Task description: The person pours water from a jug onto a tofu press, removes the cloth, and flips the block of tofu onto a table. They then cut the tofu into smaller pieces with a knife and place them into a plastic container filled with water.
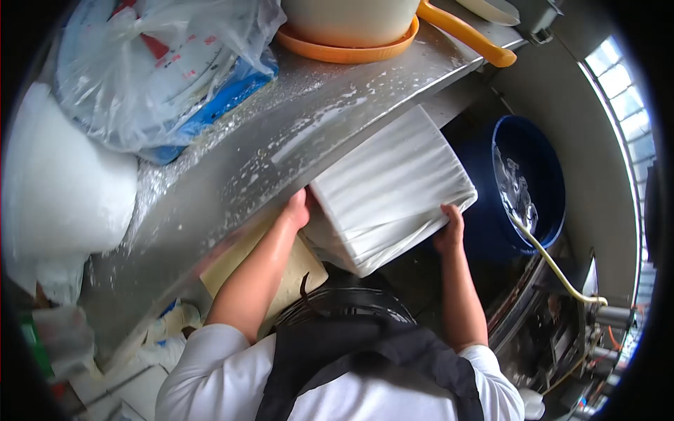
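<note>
A large square box-like thing covered in white cloth (397, 172) is between my two hands, tilted beside the front edge of the metal worktop. The cloth lies in folds over its top and is bunched along the near side; what is under it is hidden. My left hand (298, 209) grips its left side, close to the worktop edge, with most fingers out of sight. On the near right side, my right hand (450, 228) has its thumb up on the cloth and its fingers curled below the rim.
The wet, white-spattered metal worktop (210, 203) holds a scale-like thing in clear plastic (168, 70), a white bag (67, 182) and a pot on an orange dish (347, 45). A blue barrel (484, 203) containing water and a pale hose (547, 259) are at right. A beige box (298, 270) sits below.
</note>
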`<state>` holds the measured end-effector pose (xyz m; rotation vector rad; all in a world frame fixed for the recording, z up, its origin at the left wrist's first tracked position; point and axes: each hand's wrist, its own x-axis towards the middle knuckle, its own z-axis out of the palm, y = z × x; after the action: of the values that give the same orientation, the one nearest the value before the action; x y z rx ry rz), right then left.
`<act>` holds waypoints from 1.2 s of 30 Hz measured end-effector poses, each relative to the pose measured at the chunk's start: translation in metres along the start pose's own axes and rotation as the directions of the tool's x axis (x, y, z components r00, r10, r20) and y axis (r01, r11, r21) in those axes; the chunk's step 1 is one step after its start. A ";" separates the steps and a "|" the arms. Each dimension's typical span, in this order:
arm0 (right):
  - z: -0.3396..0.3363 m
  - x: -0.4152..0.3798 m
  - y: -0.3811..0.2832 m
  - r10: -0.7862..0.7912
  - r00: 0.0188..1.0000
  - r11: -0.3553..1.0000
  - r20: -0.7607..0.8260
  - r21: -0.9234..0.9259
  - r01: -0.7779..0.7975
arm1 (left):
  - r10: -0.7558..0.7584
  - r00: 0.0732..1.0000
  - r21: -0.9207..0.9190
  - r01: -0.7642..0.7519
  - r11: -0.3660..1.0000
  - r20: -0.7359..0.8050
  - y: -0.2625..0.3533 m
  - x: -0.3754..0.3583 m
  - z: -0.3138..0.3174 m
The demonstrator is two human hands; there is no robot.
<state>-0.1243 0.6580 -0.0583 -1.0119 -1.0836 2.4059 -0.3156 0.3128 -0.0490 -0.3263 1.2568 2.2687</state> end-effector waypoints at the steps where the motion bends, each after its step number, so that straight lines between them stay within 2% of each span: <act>1: 0.006 -0.027 0.003 -0.051 0.998 0.998 -0.044 -0.033 0.049 | 0.059 0.997 0.043 -0.058 0.997 -0.043 0.003 -0.004 -0.006; 3: 0.026 -0.083 0.002 -0.124 0.989 0.991 -0.082 -0.053 0.120 | 0.224 0.974 0.102 -0.219 0.970 -0.044 0.011 -0.011 -0.014; 5: 0.019 -0.114 0.009 -0.238 0.966 0.967 -0.101 -0.116 0.227 | 0.193 0.980 0.106 -0.188 0.977 -0.046 0.006 0.005 -0.044; 7: 0.028 -0.148 0.004 -0.272 0.951 0.958 -0.149 -0.132 0.254 | 0.101 0.988 0.235 -0.071 0.969 -0.119 0.022 -0.010 -0.028; 9: 0.030 -0.176 0.001 -0.393 0.903 0.909 -0.174 -0.220 0.353 | 0.052 0.953 0.365 0.064 0.929 -0.298 0.025 -0.018 -0.006; 10: 0.015 -0.182 0.003 -0.411 0.905 0.898 -0.108 -0.219 0.381 | 0.045 0.962 0.378 0.064 0.924 -0.271 0.020 -0.016 0.002; 12: 0.024 -0.205 0.000 -0.481 0.865 0.870 -0.143 -0.202 0.450 | 0.026 0.970 0.452 0.089 0.888 -0.242 0.015 -0.005 0.021; 13: 0.024 -0.217 -0.001 -0.524 0.836 0.848 -0.164 -0.194 0.493 | 0.024 0.976 0.457 0.080 0.886 -0.216 0.010 -0.002 0.036; 15: 0.005 -0.234 -0.005 -0.565 0.799 0.825 -0.204 -0.155 0.544 | 0.071 0.983 0.594 0.046 0.803 -0.171 -0.003 0.001 0.084; 17: -0.028 -0.254 -0.011 -0.544 0.754 0.820 -0.368 -0.040 0.571 | 0.097 0.994 0.661 -0.110 0.742 0.057 -0.021 0.007 0.127; 18: -0.056 -0.265 -0.013 -0.509 0.771 0.818 -0.381 0.064 0.572 | 0.138 0.969 0.647 -0.240 0.723 0.206 -0.031 0.007 0.148; 19: -0.083 -0.276 -0.011 -0.502 0.772 0.794 -0.390 0.147 0.590 | 0.085 0.948 0.522 -0.241 0.818 0.306 -0.040 -0.003 0.175; 20: -0.089 -0.299 -0.015 -0.503 0.750 0.773 -0.429 0.165 0.613 | 0.068 0.924 0.499 -0.264 0.825 0.377 -0.039 -0.030 0.209; 21: -0.094 -0.324 -0.020 -0.502 0.727 0.750 -0.468 0.182 0.635 | -0.124 0.890 0.549 -0.156 0.821 0.439 -0.038 -0.050 0.238; 24: -0.154 -0.394 -0.006 -0.525 0.609 0.676 -0.595 0.143 0.723 | -0.297 0.764 0.542 -0.082 0.836 0.573 -0.057 -0.145 0.305; 25: -0.187 -0.421 -0.001 -0.480 0.578 0.665 -0.660 0.156 0.731 | -0.356 0.697 0.530 -0.042 0.847 0.623 -0.061 -0.191 0.327; 26: -0.199 -0.448 0.004 -0.470 0.485 0.639 -0.738 0.095 0.764 | -0.380 0.627 0.543 -0.082 0.836 0.680 -0.079 -0.214 0.342; 27: -0.196 -0.476 0.002 -0.437 0.424 0.615 -0.793 0.081 0.785 | -0.396 0.538 0.565 -0.189 0.803 0.744 -0.091 -0.241 0.355; 28: -0.238 -0.504 0.019 -0.441 0.358 0.578 -0.823 0.045 0.815 | -0.385 0.499 0.559 -0.262 0.787 0.776 -0.093 -0.284 0.371; 29: -0.227 -0.531 0.016 -0.441 0.311 0.534 -0.842 0.033 0.845 | -0.420 0.361 0.516 -0.231 0.825 0.833 -0.107 -0.312 0.384; 30: -0.247 -0.557 0.027 -0.433 0.251 0.485 -0.866 0.011 0.874 | -0.379 0.331 0.488 -0.369 0.791 0.864 -0.128 -0.342 0.398; 31: -0.268 -0.586 0.040 -0.421 0.188 0.435 -0.888 -0.015 0.900 | -0.442 0.219 0.493 -0.344 0.799 0.870 -0.140 -0.372 0.408; 32: -0.276 -0.610 0.047 -0.409 0.167 0.422 -0.897 -0.024 0.906 | -0.486 0.161 0.510 -0.365 0.779 0.859 -0.134 -0.410 0.413; 34: -0.279 -0.662 0.055 -0.462 -0.001 0.307 -0.887 -0.161 0.938 | -0.477 0.003 0.435 -0.417 0.798 0.879 -0.165 -0.459 0.423; 35: -0.290 -0.684 0.062 -0.443 -0.031 0.294 -0.896 -0.178 0.939 | -0.460 -0.088 0.385 -0.423 0.820 0.884 -0.177 -0.482 0.425; 36: -0.301 -0.709 0.068 -0.414 -0.167 0.269 -0.895 -0.296 0.917 | -0.511 -0.159 0.432 -0.362 0.826 0.844 -0.187 -0.501 0.426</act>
<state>0.5870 0.3936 0.0886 -0.8553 -0.2949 0.6792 0.2225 0.5884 0.2700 1.4204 0.7101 0.9952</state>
